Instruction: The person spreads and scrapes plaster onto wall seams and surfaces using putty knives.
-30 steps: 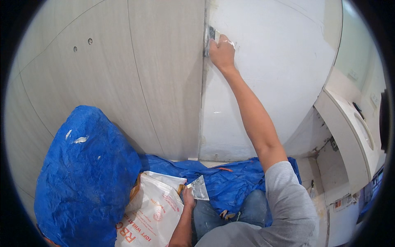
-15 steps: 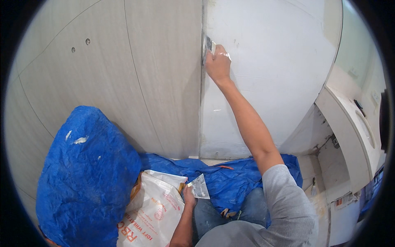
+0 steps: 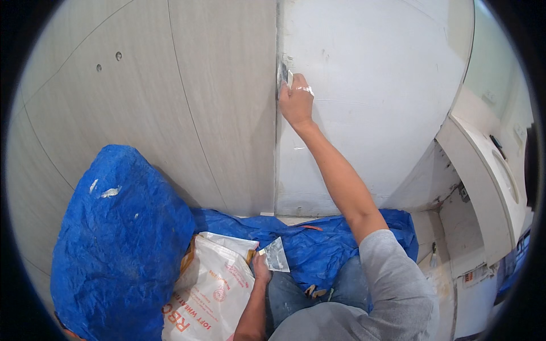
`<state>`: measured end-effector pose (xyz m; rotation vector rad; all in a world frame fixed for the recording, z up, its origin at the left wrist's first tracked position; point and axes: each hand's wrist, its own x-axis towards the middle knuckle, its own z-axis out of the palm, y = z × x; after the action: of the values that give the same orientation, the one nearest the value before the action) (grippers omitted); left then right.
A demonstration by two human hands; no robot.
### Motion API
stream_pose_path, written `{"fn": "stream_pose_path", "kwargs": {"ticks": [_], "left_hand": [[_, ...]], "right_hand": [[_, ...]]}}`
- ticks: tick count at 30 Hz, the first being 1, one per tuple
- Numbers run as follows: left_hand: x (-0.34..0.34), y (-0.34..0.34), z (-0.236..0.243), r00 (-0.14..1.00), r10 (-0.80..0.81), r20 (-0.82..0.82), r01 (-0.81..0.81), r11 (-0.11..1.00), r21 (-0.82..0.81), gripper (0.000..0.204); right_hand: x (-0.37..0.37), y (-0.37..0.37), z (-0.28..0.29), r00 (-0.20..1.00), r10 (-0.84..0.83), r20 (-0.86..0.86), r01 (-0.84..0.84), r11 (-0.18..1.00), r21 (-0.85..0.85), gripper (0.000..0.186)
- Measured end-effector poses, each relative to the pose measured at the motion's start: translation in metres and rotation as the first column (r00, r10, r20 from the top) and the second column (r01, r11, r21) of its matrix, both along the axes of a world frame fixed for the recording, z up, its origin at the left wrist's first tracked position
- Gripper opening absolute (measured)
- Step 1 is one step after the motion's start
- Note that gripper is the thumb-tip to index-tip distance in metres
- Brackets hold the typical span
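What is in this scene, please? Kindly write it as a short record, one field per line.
Left hand: holds a wide-bladed scraper beside the white sack
Right hand: holds a flat scraper at the seam between beige panel and white wall; white smear on the hand
Blue sheeting: bulky at left, also along the wall's foot
Right side: pale counter

This is an indoor room under renovation, whether home or business unclear. Wood-grain panelling (image 3: 227,113) on the left meets a scuffed, patchy white wall (image 3: 375,108) at upper centre; smeared blue sheeting (image 3: 125,244) covers the lower left and lower centre. A built-in counter (image 3: 476,170) at right has a grimy recess beneath.
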<state>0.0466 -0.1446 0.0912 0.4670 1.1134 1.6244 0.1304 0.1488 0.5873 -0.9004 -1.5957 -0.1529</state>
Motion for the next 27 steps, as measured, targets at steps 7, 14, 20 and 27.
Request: {"fn": "stream_pose_path", "kwargs": {"ticks": [7,14,20,27], "left_hand": [[-0.018,0.002,-0.053,0.969,0.122,-0.216,-0.133,0.990,-0.036,0.025],[-0.007,0.008,-0.034,0.967,0.049,-0.248,-0.065,0.996,-0.056,0.029],[0.006,-0.002,0.001,0.997,0.040,0.062,-0.037,0.998,-0.051,0.027],[0.034,-0.015,0.099,0.942,0.026,0.334,-0.033,0.999,0.014,0.029]], "right_hand": [[-0.018,-0.016,-0.010,0.998,0.050,-0.031,-0.050,0.999,0.011,0.024],[-0.007,-0.006,-0.035,0.999,0.026,0.019,-0.028,0.992,0.123,0.022],[0.039,-0.069,-0.079,0.968,0.221,-0.121,-0.239,0.958,-0.160,0.019],[0.113,-0.220,-0.239,0.769,0.629,0.112,-0.582,0.762,-0.283,0.037]]}}
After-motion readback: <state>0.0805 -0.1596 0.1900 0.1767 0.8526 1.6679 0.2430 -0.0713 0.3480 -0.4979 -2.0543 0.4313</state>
